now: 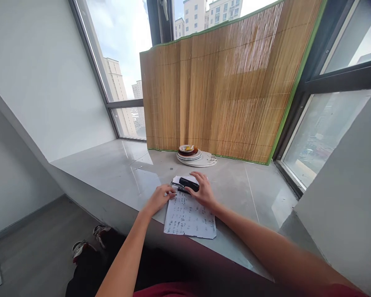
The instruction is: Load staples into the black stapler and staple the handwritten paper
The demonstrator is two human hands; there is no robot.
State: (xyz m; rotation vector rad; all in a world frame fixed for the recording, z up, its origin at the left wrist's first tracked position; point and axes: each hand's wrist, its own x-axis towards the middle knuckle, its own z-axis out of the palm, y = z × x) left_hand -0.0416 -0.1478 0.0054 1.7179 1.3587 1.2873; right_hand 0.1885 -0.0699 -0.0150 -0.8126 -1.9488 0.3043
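A black stapler (189, 184) lies across the top of a white sheet of handwritten paper (190, 216). Its upper arm looks swung away from the lower part, and a metal strip shows at its left end. My right hand (203, 194) curls around the stapler's right end, thumb on the near side and fingers over the far side. At the stapler's left end is my left hand (161, 199), thumb and fingertips pinched together over the paper's left edge. Whatever sits between those fingertips is too small to make out.
Behind the paper, a stack of plates (188, 154) rests on an oval white plate (210, 160). Tiny pieces (171, 168) lie on the tiled sill (235, 181). A bamboo mat (216, 90) leans against the windows. The sill's front edge runs close to my body.
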